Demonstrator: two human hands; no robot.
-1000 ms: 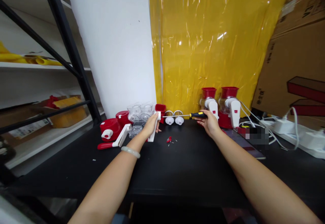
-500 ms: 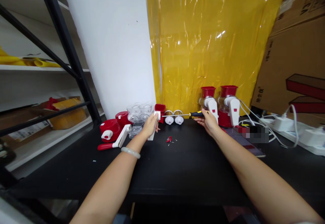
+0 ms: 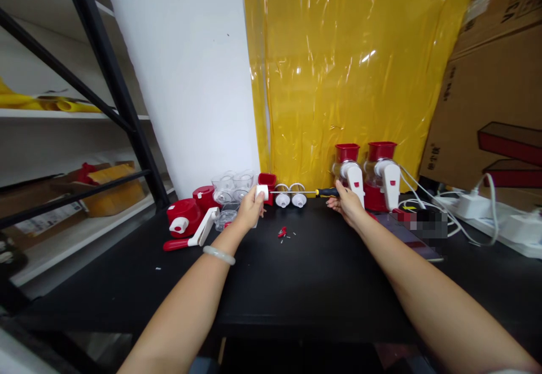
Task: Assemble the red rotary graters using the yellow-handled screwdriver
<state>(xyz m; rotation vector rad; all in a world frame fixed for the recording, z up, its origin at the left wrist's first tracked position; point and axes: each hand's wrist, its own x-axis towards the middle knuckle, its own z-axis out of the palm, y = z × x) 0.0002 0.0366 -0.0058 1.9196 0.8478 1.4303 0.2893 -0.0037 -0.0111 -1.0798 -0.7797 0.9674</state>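
My left hand [image 3: 250, 211] is closed around a white plastic crank handle [image 3: 262, 192], whose squarish end shows above the fingers; the rest is mostly hidden by the hand. A screwdriver [image 3: 326, 192] with a black and yellow handle is in my right hand [image 3: 348, 204], fingers wrapped on the grip. Its long shaft lies level, pointing left, and the tip meets the white end or sits right at it. Below, on the black table, lie a small red part [image 3: 282, 231] and several tiny screws [image 3: 288, 236].
Red housings [image 3: 184, 216], a second crank handle [image 3: 199, 233] and clear plastic parts [image 3: 226, 182] stand left. White round parts [image 3: 290, 198] and a red hopper [image 3: 267, 179] are behind. Two assembled rotary graters [image 3: 383, 176], a tablet [image 3: 409, 238] and a power strip [image 3: 512, 233] stand right.
The crank handle has turned in my left hand, so its white end now faces more towards the screwdriver. My right hand has barely moved.
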